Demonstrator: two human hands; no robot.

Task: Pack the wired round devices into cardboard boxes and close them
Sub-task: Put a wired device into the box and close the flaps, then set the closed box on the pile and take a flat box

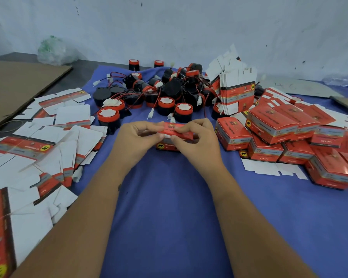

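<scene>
I see a blue cloth [169, 197] spread over the surface; on it lie flat unfolded boxes [38, 141] at left, a heap of black-and-red round devices [165, 91] behind, closed red boxes [289, 137] stacked at right, brown cardboard [14, 87] far left

held box [176, 137] mid-cloth | round devices [169, 93] behind it | flat blanks [48, 141] to its left | closed boxes [289, 137] to its right
</scene>
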